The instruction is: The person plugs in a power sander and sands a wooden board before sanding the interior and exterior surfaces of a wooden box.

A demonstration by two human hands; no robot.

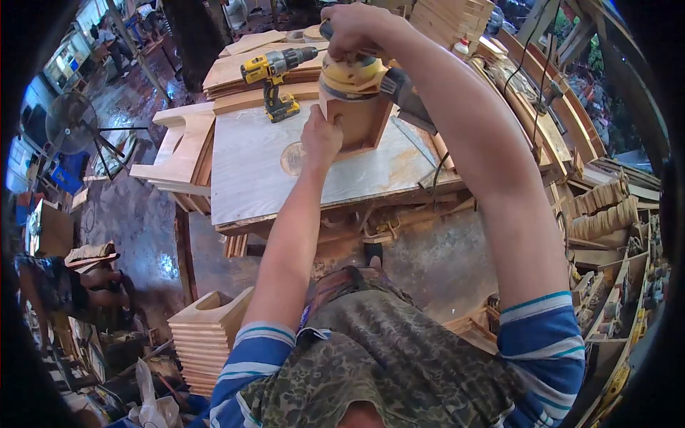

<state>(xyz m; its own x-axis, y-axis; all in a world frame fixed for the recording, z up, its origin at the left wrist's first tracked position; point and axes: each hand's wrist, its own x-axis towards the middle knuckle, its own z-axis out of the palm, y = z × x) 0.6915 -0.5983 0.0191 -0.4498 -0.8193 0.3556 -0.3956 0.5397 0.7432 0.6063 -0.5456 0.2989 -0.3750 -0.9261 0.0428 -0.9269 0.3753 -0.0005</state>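
Observation:
My right hand (pixel 360 30) is wrapped round the top of a yellow power sander (pixel 351 75), which rests on the upper edge of a wooden box (pixel 362 123). The box stands on a pale work board (pixel 250 164). With its fingers closed on the box's left side, my left hand (pixel 322 135) holds it. A dust bag or hose part (pixel 407 96) sticks out from the sander to the right. Left of the box, a yellow and black cordless drill (pixel 275 78) stands upright on its battery. The sander's underside is hidden.
Cut wooden panels (pixel 182 146) lie at the bench's left, with more boards behind the drill. A metal ruler (pixel 414 141) and a cable (pixel 439 171) lie right of the box. Stacked wooden pieces (pixel 203 342) stand low left. A fan (pixel 71 125) and a person (pixel 107 36) are farther left.

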